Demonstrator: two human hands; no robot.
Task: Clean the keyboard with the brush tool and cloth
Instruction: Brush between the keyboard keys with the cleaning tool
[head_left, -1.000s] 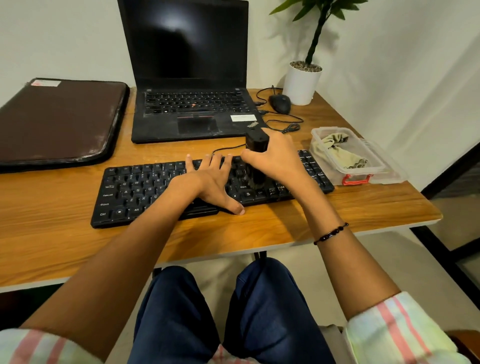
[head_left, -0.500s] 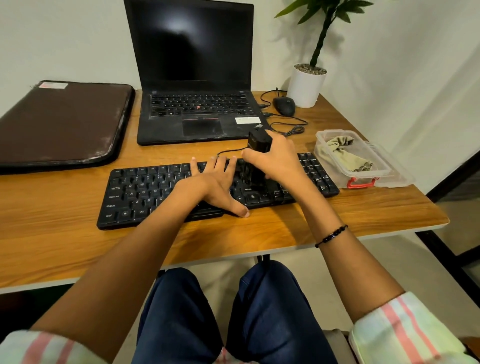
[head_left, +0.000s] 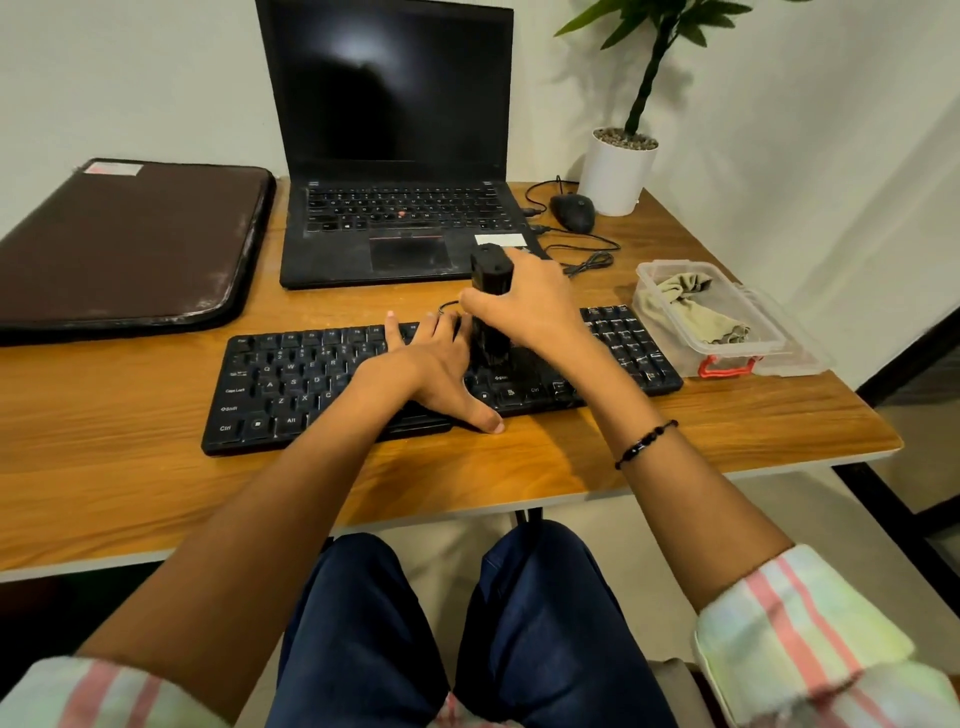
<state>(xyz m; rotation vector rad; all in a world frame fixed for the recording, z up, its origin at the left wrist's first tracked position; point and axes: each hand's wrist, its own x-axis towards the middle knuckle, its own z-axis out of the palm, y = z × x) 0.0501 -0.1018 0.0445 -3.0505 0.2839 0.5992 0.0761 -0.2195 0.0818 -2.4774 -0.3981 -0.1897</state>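
Single head-worn view, looking forward and down over desk (head_left: 519, 467); forearms close, laptop (head_left: 395, 218) farther back by wall.

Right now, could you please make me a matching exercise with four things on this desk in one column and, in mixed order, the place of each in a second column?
Things:
1. cloth
2. brush tool
3. mouse
4. left hand

Places:
A. beside the white plant pot
B. lying flat on the keyboard
C. inside the clear plastic box
D. held upright by the right hand, over the keys

Right pairs: 1-C, 2-D, 3-A, 4-B
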